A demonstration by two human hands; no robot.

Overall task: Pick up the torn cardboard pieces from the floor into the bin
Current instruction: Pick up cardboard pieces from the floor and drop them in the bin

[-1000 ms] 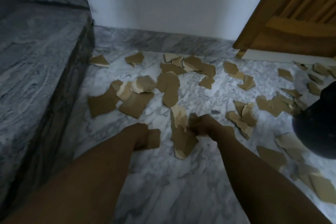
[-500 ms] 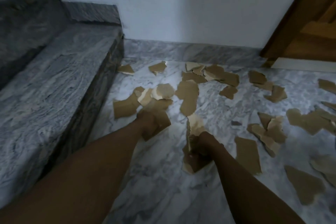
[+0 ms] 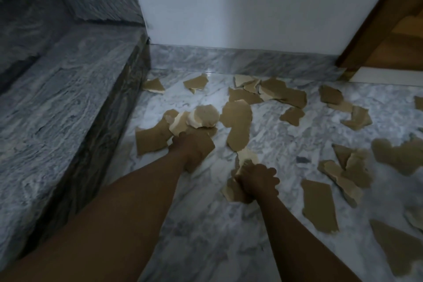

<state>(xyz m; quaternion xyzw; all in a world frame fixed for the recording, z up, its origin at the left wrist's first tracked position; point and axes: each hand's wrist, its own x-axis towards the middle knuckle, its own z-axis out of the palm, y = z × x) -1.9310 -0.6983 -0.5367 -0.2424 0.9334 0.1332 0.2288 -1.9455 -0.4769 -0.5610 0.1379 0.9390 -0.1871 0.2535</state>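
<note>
- The torn cardboard pieces (image 3: 239, 121) lie scattered over the floor (image 3: 206, 224) as flat, ragged scraps with jagged edges, most of them between the step (image 3: 68, 103) and the door (image 3: 389, 36).
- Most show a dull brown face. A few show a pale cream torn layer, such as the rounded scrap (image 3: 204, 115) just beyond the left hand (image 3: 192, 151).
- Several overlap in loose heaps near the skirting (image 3: 240, 59) and at the right; others lie singly, well apart.
- The left hand is down at a heap beside the step, its fingers curled round a brown piece (image 3: 207, 144) that sticks out past the fist.
- The right hand (image 3: 257, 181) is low over the floor, nearer the camera. Its fingers (image 3: 269, 173) are closed tight on a bunch of scraps (image 3: 231, 191), brown below the fist and pale above it.
- The floor is white marble with grey veins, brighter near the skirting.
- The step is dark grey veined stone at the left, with an upper step (image 3: 103, 9) behind it.
- The wall (image 3: 229, 7) is plain white, with the grey stone skirting along its foot.
- The door is brown wood, at the top right.
- The light is dim.
</note>
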